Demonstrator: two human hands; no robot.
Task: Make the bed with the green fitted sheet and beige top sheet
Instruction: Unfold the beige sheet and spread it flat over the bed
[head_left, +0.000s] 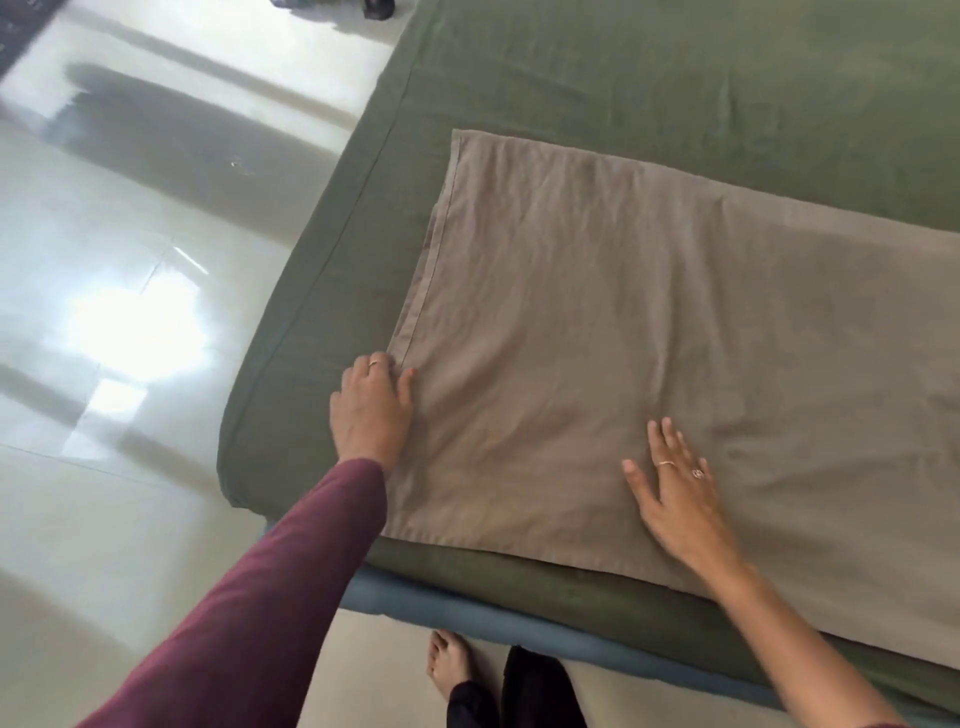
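The green fitted sheet covers the mattress from the near corner to the top of the view. On it lies the folded beige top sheet, flat, running off the right edge. My left hand rests at the beige sheet's near left edge, fingers curled on the hem. My right hand lies flat on the beige sheet near its front edge, fingers spread, holding nothing.
A blue mattress edge shows under the green sheet at the near side. Glossy pale floor tiles lie to the left. My bare foot stands by the bed. Dark objects sit at the far floor edge.
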